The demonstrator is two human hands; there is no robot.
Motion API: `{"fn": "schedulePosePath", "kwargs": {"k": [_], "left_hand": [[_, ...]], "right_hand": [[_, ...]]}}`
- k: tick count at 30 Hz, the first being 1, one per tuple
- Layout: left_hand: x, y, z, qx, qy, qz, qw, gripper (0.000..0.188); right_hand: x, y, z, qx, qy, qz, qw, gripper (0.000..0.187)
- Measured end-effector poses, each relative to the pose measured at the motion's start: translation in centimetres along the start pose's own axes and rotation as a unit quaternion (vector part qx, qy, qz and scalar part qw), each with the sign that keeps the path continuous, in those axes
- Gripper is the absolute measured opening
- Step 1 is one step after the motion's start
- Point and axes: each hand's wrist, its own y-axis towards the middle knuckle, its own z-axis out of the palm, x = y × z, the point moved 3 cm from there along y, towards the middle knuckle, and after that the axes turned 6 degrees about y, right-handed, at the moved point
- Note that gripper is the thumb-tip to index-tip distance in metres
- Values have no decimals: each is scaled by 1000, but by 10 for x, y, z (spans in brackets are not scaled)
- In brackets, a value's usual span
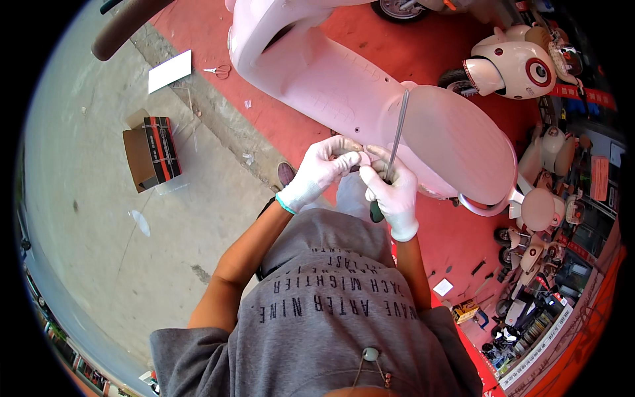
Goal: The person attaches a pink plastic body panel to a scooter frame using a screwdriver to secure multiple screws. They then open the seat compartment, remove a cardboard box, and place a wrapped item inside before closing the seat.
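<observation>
Both my hands wear white work gloves and meet in front of me beside a pale pink scooter [334, 76]. My left hand [316, 173] is closed in a pinch on a small pale pink piece [364, 159], whose exact kind I cannot make out. In my right hand [398, 202] lies a screwdriver [401, 126]. Its long metal shaft points up past the scooter's seat [460, 142], and its dark green handle shows below the palm. The right thumb and forefinger are also at the small piece, partly hiding it.
On the grey ground to the left stand an open cardboard box [151, 155] and a white flat sheet [170, 71]. Scissors [219, 71] lie on the red mat. Parked scooters [512, 66] line the right, with scattered tools and a yellow box [465, 311] below them.
</observation>
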Motion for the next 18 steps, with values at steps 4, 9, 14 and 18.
{"fn": "schedulePosePath", "kwargs": {"k": [4, 9, 14, 18], "left_hand": [[8, 22, 24, -35, -118, -17, 992, 20], [12, 66, 69, -75, -233, -48, 968, 19], [30, 119, 123, -126, -279, -50, 951, 21], [36, 156, 157, -208, -204, -24, 956, 25]], "right_hand": [[1, 20, -33, 37, 98, 48, 993, 32], [5, 65, -111, 59, 175, 81, 979, 21], [24, 115, -191, 101, 171, 110, 974, 18], [37, 157, -248, 143, 164, 164, 962, 17]]}}
